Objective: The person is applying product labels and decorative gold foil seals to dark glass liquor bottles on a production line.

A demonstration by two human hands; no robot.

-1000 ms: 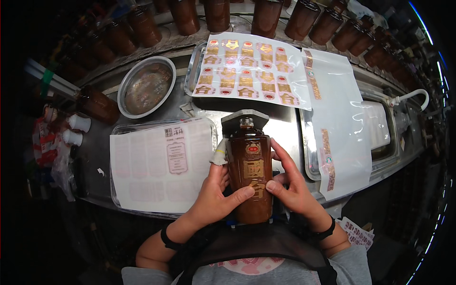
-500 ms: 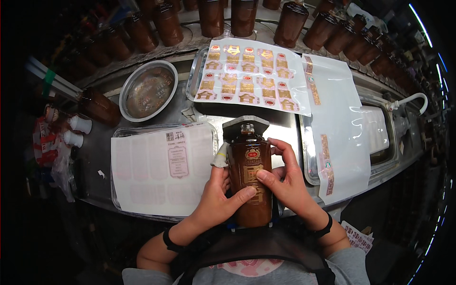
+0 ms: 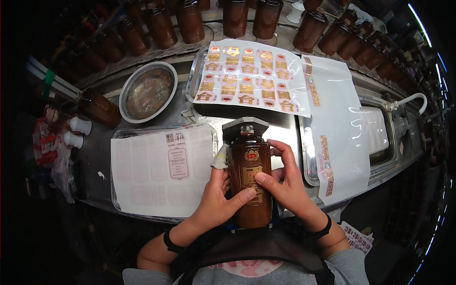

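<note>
A brown glazed bottle (image 3: 254, 217) stands upright right in front of me, its open neck pointing away. Gold characters and a red emblem run down its front. My left hand (image 3: 219, 202) holds its left side, thumb pressed on the lower gold label; a whitish covering with a yellow band sits at a fingertip. From the right, my right hand (image 3: 289, 184) grips it too, its thumb on the label's middle and its fingers along the side. Behind the neck shows a grey angular support (image 3: 245, 124). The bottle's back and some fingertips are hidden.
Left of the bottle lies a white label sheet (image 3: 142, 166) on a tray. A gold label sheet (image 3: 259, 102) and a strip-label sheet (image 3: 344, 142) lie behind and right. A metal basin (image 3: 124, 107) holds liquid. Brown bottles (image 3: 190, 28) line the far curved track. A white faucet (image 3: 408, 100) stands right.
The bottles on the far track have shifted to the right. My right thumb has slid very slightly left on the label; both hands still hold the bottle in the same place.
</note>
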